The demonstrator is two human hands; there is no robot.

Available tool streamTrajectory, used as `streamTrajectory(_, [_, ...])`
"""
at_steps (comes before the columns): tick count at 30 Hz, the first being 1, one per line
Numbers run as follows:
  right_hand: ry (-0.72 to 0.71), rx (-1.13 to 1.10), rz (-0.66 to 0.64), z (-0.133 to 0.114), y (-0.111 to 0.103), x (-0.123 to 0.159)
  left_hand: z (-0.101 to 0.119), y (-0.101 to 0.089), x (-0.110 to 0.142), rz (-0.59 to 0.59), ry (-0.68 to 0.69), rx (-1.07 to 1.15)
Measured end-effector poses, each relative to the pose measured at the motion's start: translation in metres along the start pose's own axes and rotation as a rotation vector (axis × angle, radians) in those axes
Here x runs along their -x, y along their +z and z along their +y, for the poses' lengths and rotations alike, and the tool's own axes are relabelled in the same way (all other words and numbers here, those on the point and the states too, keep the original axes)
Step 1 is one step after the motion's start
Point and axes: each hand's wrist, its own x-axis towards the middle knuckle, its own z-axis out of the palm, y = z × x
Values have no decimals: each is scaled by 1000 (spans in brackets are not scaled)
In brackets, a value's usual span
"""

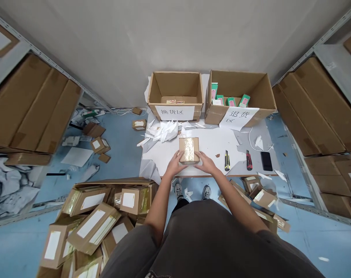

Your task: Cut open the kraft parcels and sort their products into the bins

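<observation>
A small cardboard box [189,144] with shiny clear tape across its top is at the front half of the white table [166,156]. My left hand [175,165] grips its near left corner, fingers along the side. Against the near right corner, my right hand [206,163] holds it in the same way. Right of the box are a yellow-and-black utility knife [227,160] and a red-and-black utility knife [248,160], both lying on the table. Torn white paper scraps [166,132] are heaped behind the box to the left.
Two open cartons stand at the back, the left carton [175,83] and the right carton [241,83], which holds several green-and-white small boxes [231,101]. A phone [266,161] lies at the right. A large carton [114,181] full of parcels is at my left; more parcels [263,197] lie right.
</observation>
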Motion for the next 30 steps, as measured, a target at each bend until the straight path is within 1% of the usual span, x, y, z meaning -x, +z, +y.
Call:
streamTrajectory(1, [-5,5,-17,0,8,4,0,6,8,-14,-6,0])
streamTrajectory(3, [14,6,11,-2,21,6,4,15,15,17,-42,-5])
streamTrajectory(5, [33,9,67,-5,23,3,11,16,12,31,-72,-28])
streamTrajectory(6, [30,17,82,-7,20,0,15,13,8,23,-82,-51])
streamTrajectory(8, [12,47,89,-8,4,-7,25,1,-3,-2,-99,-104])
streamTrajectory(10, [11,85,95,-9,-17,-17,36,-14,-19,-3,-130,-158])
streamTrajectory(12, [45,112,98,-7,-36,-33,44,-23,-39,12,-173,-201])
streamTrajectory(13, [71,118,98,-6,-42,-43,47,-25,-51,17,-196,-212])
streamTrajectory(14, [97,119,98,-4,-45,-54,48,-23,-62,17,-223,-212])
streamTrajectory(16, [132,103,91,1,-42,-75,46,-15,-83,2,-283,-166])
streamTrajectory(18, [142,68,61,8,-32,-89,39,-1,-94,-45,-328,-79])
streamTrajectory(19, [142,48,42,11,-26,-91,35,6,-95,-63,-330,-38])
streamTrajectory(20, [142,30,28,15,-21,-89,30,13,-92,-68,-320,-7])
streamTrajectory(22, [155,6,39,23,-12,-75,21,23,-76,-35,-277,19])
streamTrajectory(25, [181,-2,99,34,-4,-36,12,35,-37,21,-185,8])
streamTrajectory(26, [167,-7,90,38,0,-21,11,40,-24,7,-150,8])
streamTrajectory(27, [145,-15,50,40,5,-7,10,46,-11,-34,-143,7])
streamTrajectory(29, [117,-37,-63,42,18,15,11,61,8,-133,-180,8])
streamTrajectory(30, [121,-51,-99,41,25,23,12,68,14,-154,-208,9])
